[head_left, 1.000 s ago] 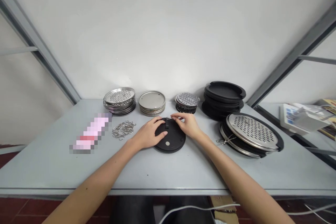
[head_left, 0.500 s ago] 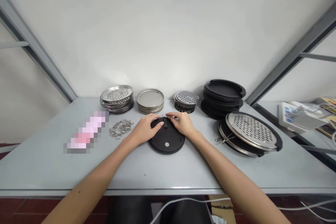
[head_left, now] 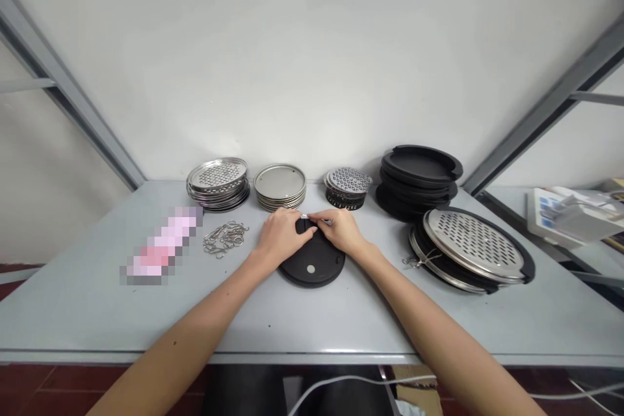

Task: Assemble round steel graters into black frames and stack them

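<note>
A black round base (head_left: 311,266) with a pale dot near its front edge lies flat on the table in front of me. My left hand (head_left: 285,235) curls over its far left rim, thumb reaching across the top surface. At the far edge, my right hand (head_left: 341,229) pinches close to a small shiny wire hook (head_left: 304,216), which is mostly covered by fingertips. To the left lies a loose pile of bent wire hooks (head_left: 225,238).
Behind my hands stand a stack of grater discs (head_left: 218,175), plain metal discs (head_left: 280,181), small perforated discs (head_left: 348,182) and black round trays (head_left: 422,166). Tilted grater assemblies (head_left: 472,244) lie at right. A blurred pink item (head_left: 163,244) is at left. Metal posts (head_left: 546,104) frame the table.
My left hand has shifted slightly right and inward, its thumb now covering more of the slot in the black base. The wire hook is more hidden between my fingers. The view has turned slightly.
</note>
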`<control>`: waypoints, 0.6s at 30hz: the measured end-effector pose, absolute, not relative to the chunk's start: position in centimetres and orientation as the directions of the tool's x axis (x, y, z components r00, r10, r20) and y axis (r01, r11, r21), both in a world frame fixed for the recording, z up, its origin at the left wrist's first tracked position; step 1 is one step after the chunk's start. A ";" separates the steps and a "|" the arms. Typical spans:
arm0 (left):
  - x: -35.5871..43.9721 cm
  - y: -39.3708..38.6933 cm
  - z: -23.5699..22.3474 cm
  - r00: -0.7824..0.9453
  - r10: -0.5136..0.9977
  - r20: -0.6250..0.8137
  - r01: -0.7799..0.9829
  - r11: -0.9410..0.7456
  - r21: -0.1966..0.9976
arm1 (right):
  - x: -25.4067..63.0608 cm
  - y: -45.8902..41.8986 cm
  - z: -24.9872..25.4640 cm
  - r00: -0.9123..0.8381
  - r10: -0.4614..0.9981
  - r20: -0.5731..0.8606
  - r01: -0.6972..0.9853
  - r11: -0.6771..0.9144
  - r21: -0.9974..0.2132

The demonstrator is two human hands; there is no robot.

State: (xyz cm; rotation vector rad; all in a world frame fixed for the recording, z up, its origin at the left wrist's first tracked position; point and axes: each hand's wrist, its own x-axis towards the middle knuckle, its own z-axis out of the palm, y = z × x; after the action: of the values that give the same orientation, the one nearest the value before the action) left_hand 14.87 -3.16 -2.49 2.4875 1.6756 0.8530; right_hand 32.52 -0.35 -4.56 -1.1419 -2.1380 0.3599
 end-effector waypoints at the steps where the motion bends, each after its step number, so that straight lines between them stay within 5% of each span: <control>1: 15.1 -3.3 -2.4 0.262 0.871 0.416 0.858 -0.407 0.313 | 32.5 -0.3 -4.6 -0.386 0.812 0.437 0.624 0.579 -0.525; 18: 16.0 -3.6 -2.7 0.132 0.948 0.290 0.873 -0.250 0.419 | 32.6 0.3 -5.2 -0.448 0.730 0.516 0.631 0.668 -0.396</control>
State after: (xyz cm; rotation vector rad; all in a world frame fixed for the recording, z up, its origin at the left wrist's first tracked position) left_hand 16.02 -3.57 -2.69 2.2480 1.8249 0.7607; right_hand 32.59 0.29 -5.18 -1.0446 -2.2079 0.1901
